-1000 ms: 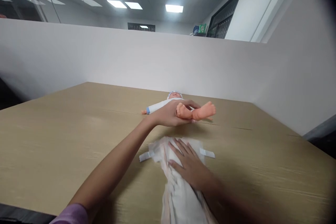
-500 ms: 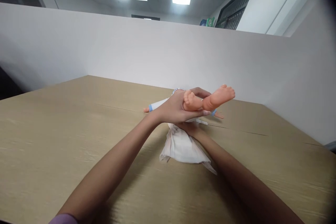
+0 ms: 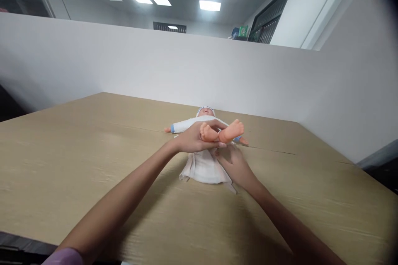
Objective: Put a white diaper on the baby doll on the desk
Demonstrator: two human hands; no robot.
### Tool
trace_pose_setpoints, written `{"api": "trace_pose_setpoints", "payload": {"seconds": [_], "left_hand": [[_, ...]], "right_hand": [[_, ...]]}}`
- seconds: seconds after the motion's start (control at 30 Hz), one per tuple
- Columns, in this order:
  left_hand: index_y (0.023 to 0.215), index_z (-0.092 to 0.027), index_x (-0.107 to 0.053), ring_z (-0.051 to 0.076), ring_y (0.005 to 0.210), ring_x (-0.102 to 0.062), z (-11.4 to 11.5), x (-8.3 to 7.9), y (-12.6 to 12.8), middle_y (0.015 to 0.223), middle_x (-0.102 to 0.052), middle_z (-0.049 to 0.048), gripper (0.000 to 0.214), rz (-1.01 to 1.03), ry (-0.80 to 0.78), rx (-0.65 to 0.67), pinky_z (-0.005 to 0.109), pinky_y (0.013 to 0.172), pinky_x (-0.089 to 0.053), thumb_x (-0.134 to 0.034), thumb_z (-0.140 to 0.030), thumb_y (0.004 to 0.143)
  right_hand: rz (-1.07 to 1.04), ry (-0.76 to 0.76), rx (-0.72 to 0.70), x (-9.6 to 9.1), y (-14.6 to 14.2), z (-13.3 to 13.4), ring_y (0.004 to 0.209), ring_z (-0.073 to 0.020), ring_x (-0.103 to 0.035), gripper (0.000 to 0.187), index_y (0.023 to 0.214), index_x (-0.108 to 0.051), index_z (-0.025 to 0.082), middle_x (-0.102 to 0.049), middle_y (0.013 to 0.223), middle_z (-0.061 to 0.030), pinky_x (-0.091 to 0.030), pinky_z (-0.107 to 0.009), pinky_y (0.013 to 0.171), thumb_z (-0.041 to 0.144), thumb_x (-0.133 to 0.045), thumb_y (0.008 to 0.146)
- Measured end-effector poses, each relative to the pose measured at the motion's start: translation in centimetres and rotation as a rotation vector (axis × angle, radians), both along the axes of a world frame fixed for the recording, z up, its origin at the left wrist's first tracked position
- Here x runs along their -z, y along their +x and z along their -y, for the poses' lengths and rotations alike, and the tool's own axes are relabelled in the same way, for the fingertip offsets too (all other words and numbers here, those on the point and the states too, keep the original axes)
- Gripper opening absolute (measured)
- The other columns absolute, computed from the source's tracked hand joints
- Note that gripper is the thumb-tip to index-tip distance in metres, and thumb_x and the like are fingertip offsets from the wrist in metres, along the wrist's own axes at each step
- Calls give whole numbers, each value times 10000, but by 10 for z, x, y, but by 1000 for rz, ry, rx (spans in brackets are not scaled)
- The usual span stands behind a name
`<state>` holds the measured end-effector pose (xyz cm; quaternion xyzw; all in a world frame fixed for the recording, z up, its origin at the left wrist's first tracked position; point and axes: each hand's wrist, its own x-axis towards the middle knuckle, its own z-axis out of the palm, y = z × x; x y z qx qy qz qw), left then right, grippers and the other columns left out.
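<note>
A baby doll [image 3: 185,125] in a white top with blue cuffs and a white patterned cap lies on its back, arms spread. My left hand [image 3: 191,137] is closed around its lower legs and holds them up, both bare feet pointing toward me. Under the raised legs, an open white diaper [image 3: 203,169] is spread on the table, its near end toward me. My right hand [image 3: 239,166] rests at the diaper's right side, just below the legs. Its fingers are partly hidden and slightly blurred, so their grip does not show clearly.
The wood-grain table [image 3: 93,165] has a seam running across it behind the doll. A white partition [image 3: 149,62] rises at the table's far side. Beyond it stand a green package [image 3: 243,31] and a barred window [image 3: 272,12].
My right hand has drawn out from beneath the doll's legs to the right side of the diaper. The doll's head has come into view. My left hand still holds the legs.
</note>
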<state>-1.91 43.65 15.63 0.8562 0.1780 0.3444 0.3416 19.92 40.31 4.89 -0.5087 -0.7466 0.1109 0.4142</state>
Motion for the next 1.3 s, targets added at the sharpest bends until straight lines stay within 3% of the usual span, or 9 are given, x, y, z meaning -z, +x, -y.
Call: {"api": "trace_pose_setpoints", "payload": {"seconds": [0.1,0.23,0.4,0.5,0.67,0.8,0.93,1.1,1.3], "left_hand": [[1221,-232,-696,248,1131,-687,12,11,2,1222,-740,58,393,-26,-10,-8,378,981,-539,-810,-373,872],[1235,-232,-671,250,1189,-657,21,23,-12,1260,-706,69,431,-11,60,-35,385,1029,-527,-821,-373,857],[1230,-228,-662,287,1235,-632,23,49,-61,1278,-698,95,390,-211,141,-93,460,1118,-486,-760,-388,887],[1268,-231,-662,329,1414,-522,20,74,-88,1417,-658,126,402,-277,172,-55,523,1228,-391,-742,-354,894],[1415,-261,-616,350,1512,-423,15,106,-104,1566,-556,127,582,-289,203,-54,534,1249,-381,-783,-335,862],[1471,-308,-593,341,1528,-413,16,106,-103,1592,-540,98,665,-349,197,-31,564,1235,-409,-791,-213,844],[1505,-336,-570,303,1555,-385,17,103,-106,1605,-536,67,627,-395,190,-11,559,1236,-422,-646,-90,934],[1534,-333,-531,254,1596,-304,17,104,-107,1666,-460,34,543,-428,212,14,505,1281,-366,-480,-105,1044],[1441,-323,-608,271,1533,-378,29,92,-100,1608,-523,18,448,-399,113,-52,498,1257,-366,-403,-175,1071]], "right_hand": [[-109,131,-21,-16,-5,18,1304,-314,-599,397,1329,-599,254,-656,1365,-107,-510,-509,1102,398,-661,963],[-10,134,-206,-23,9,24,1320,-287,-616,447,1409,-574,256,-652,1403,-102,-518,-474,1134,312,-620,967],[239,138,-357,-4,52,26,1392,-271,-583,417,1290,-698,272,-670,1415,-78,-459,-493,1196,157,-476,956],[468,199,-393,15,69,25,1467,-282,-508,506,1302,-702,275,-610,1499,-87,-475,-503,1167,95,-466,892],[569,201,-406,25,73,24,1497,-275,-475,440,1300,-698,299,-592,1524,-85,-484,-491,1153,116,-474,969],[608,179,-397,22,73,24,1500,-279,-478,425,1350,-671,319,-580,1546,-87,-509,-500,1130,144,-484,1011],[603,156,-401,22,74,25,1509,-276,-472,443,1373,-667,337,-574,1560,-70,-511,-493,1148,144,-488,1016],[538,74,-415,22,76,25,1524,-280,-455,446,1407,-658,379,-566,1571,-43,-494,-510,1184,201,-471,1044],[387,-66,-436,17,83,17,1492,-236,-501,422,1342,-710,370,-598,1542,-25,-484,-466,1211,261,-389,1092]]}}
